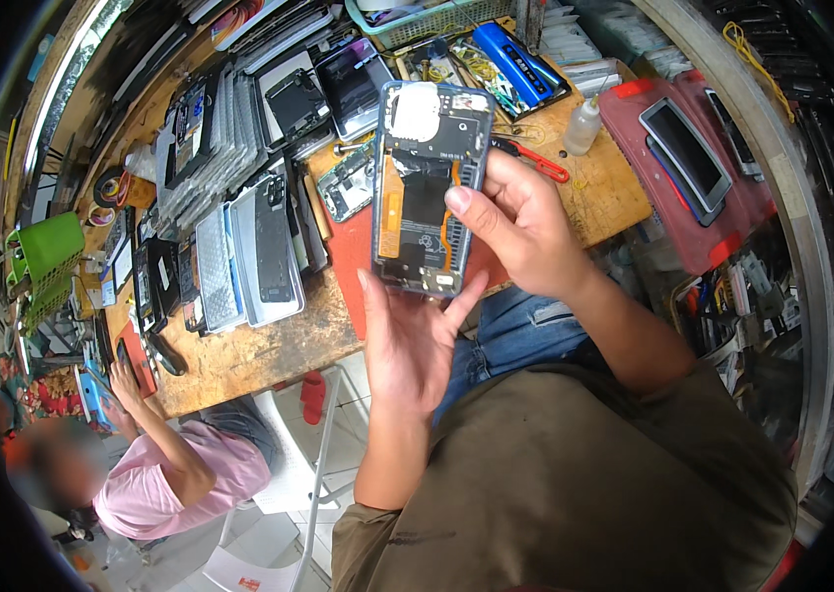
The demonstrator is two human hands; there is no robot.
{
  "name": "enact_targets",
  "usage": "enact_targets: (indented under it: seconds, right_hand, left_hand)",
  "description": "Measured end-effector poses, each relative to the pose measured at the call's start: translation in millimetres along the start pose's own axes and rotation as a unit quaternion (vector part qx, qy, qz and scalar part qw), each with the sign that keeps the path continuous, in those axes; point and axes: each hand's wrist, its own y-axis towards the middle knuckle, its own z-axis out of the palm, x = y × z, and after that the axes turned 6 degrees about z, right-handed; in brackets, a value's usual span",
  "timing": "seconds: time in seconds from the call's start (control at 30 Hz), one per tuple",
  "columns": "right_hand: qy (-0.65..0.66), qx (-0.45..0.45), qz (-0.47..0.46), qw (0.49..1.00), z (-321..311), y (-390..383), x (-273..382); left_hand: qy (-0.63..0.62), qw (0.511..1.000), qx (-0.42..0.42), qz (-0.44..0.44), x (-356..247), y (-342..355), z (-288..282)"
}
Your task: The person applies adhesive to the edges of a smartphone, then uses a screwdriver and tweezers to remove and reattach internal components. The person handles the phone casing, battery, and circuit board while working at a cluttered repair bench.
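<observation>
Between both hands I hold up an opened smartphone (427, 207), its back cover off so the black battery, orange flex cables and dark inner plates show. My right hand (525, 222) grips its right edge, the thumb resting over the inner side. From below, my left hand (407, 340) supports the bottom edge with its fingers around the lower corners. Under the phone lies a red mat (350, 259), partly hidden by it. Just left of the phone, another opened phone with its circuit board bare (346, 187) lies on the bench.
Stacked clear trays (210, 148) and phone parts crowd the wooden bench (269, 350) on the left. A red cutter (543, 163), a blue device (520, 67) and a bottle (581, 128) lie beyond my right hand. A tablet (685, 158) rests on a red pad. Another person (180, 474) sits at left.
</observation>
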Motion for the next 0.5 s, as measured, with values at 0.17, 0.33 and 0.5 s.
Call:
enact_targets:
  seconds: [0.17,0.33,0.5]
  right_hand:
    - [0.017,0.089,0.094,0.991,-6,11,7]
    - [0.003,0.116,0.125,0.985,-3,6,5]
    - [-0.046,0.155,0.149,0.976,-1,-18,-5]
  left_hand:
    - [0.179,0.982,0.039,0.033,-17,-3,-21]
    - [0.206,0.975,0.026,0.078,-19,-10,-26]
    - [0.218,0.969,0.025,0.113,-21,-16,-27]
